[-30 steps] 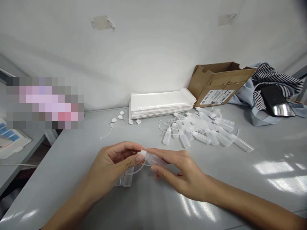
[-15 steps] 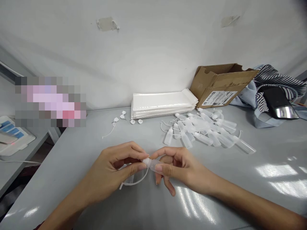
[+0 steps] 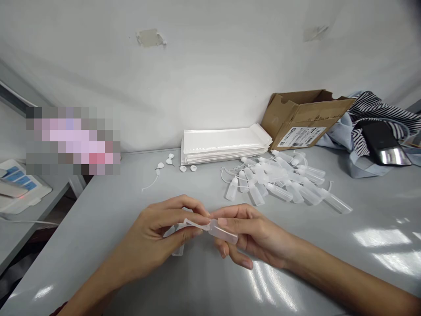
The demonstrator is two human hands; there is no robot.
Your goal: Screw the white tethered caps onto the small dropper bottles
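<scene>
A small translucent squeeze bottle (image 3: 224, 232) is held between both hands above the table. My right hand (image 3: 250, 230) grips its body with thumb and fingers, the lower fingers curled loosely beneath. My left hand (image 3: 174, 226) pinches the bottle's neck end, where the fingers mostly hide the white cap. The bottle's thin white strap (image 3: 194, 224) lies across the left fingers. Partly hidden behind the left hand, another clear bottle (image 3: 178, 250) rests on the table.
A pile of similar bottles (image 3: 276, 175) lies at right. Several loose white caps (image 3: 183, 168) sit further left. Against the wall are white padded mailers (image 3: 223, 142), an open cardboard box (image 3: 296, 118) and striped cloth (image 3: 378, 107) with a black device (image 3: 383, 140).
The bottle has turned in my hands: its strap, which hung below, now lies up across my left fingers. The bottle body now slopes down to the right.
</scene>
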